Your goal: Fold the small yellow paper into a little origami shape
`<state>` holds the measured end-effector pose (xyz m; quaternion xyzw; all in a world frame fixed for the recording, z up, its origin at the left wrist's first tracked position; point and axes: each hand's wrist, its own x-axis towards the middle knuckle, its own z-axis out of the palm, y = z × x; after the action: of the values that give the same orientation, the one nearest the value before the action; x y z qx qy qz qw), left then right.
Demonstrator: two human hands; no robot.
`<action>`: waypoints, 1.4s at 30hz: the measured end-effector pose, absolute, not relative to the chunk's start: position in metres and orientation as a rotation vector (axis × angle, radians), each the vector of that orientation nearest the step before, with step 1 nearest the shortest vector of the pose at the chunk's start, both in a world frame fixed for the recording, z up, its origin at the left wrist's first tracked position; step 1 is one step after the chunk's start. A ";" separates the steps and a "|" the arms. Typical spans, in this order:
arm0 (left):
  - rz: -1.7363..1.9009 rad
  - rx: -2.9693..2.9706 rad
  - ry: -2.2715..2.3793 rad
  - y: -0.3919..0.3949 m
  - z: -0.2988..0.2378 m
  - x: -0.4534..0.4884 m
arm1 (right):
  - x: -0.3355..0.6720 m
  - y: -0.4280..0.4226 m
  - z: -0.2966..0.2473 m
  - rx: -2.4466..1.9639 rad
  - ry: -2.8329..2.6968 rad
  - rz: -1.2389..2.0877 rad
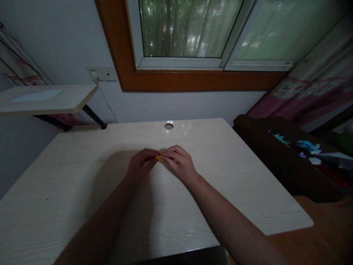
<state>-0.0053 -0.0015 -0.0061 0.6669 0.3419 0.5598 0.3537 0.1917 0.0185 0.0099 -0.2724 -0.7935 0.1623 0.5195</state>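
Note:
Both of my hands meet at the middle of a pale wooden desk point(82, 184). My left hand point(142, 163) and my right hand point(179, 162) have their fingers curled and pinched together on a small yellow piece point(159, 158), which looks like folded paper. Only a sliver of the yellow piece shows between the fingertips; the rest is hidden by my fingers. Both forearms reach in from the bottom edge of the view.
A round cable hole point(168, 126) sits near the desk's far edge. A raised side shelf point(46, 99) stands at the left, under a wall socket point(101, 73). A window point(187, 33) is ahead. Dark furniture point(289, 154) with small items stands at the right.

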 end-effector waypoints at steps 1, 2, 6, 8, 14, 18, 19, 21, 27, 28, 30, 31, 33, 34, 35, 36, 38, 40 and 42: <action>1.443 1.706 0.872 -0.002 -0.007 -0.005 | 0.192 0.018 0.010 -0.656 -1.902 0.391; 1.435 1.697 0.864 -0.002 -0.008 -0.005 | 0.191 0.018 0.009 -0.658 -1.901 0.393; 1.445 1.696 0.891 -0.002 -0.009 -0.006 | 0.191 0.018 0.008 -0.663 -1.913 0.396; 1.454 1.700 0.925 -0.002 -0.009 -0.005 | 0.191 0.018 0.008 -0.665 -1.921 0.392; 1.457 1.760 0.960 -0.002 -0.006 -0.004 | 0.190 0.018 0.007 -0.683 -1.934 0.368; 1.452 1.816 0.960 -0.001 -0.003 -0.006 | 0.190 0.018 0.007 -0.672 -1.926 0.366; 1.459 1.831 0.963 -0.001 -0.003 -0.006 | 0.190 0.018 0.007 -0.668 -1.922 0.368; 1.460 1.859 0.968 -0.001 -0.002 -0.007 | 0.190 0.018 0.008 -0.670 -1.915 0.377; 1.450 1.824 0.973 0.000 -0.005 -0.006 | 0.189 0.017 0.008 -0.685 -1.900 0.402; 1.456 1.827 0.970 0.000 -0.005 -0.006 | 0.189 0.017 0.007 -0.684 -1.899 0.402; 1.467 1.862 0.980 0.001 -0.005 -0.007 | 0.188 0.017 0.006 -0.685 -1.901 0.403; 1.472 1.885 0.985 0.001 -0.005 -0.007 | 0.188 0.017 0.006 -0.689 -1.906 0.406; 1.474 1.921 0.996 0.000 -0.003 -0.007 | 0.188 0.018 0.005 -0.696 -1.916 0.419; 1.480 1.930 0.998 0.000 -0.002 -0.007 | 0.188 0.018 0.004 -0.702 -1.919 0.427; 1.483 1.936 0.999 0.000 0.000 -0.007 | 0.188 0.018 0.004 -0.707 -1.920 0.435; 1.483 1.943 1.002 -0.001 0.001 -0.007 | 0.188 0.018 0.004 -0.713 -1.919 0.442; 1.479 1.957 1.003 -0.001 0.003 -0.006 | 0.188 0.018 0.004 -0.717 -1.918 0.453; 1.475 1.952 1.002 -0.001 0.003 -0.006 | 0.188 0.018 0.005 -0.715 -1.926 0.455; 1.467 1.928 1.008 -0.001 0.002 -0.006 | 0.188 0.018 0.007 -0.711 -1.943 0.451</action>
<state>-0.0056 -0.0009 0.0021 0.7102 0.3714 0.5405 0.2560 0.1885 0.0178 0.0068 -0.2927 -0.8000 0.1857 0.4897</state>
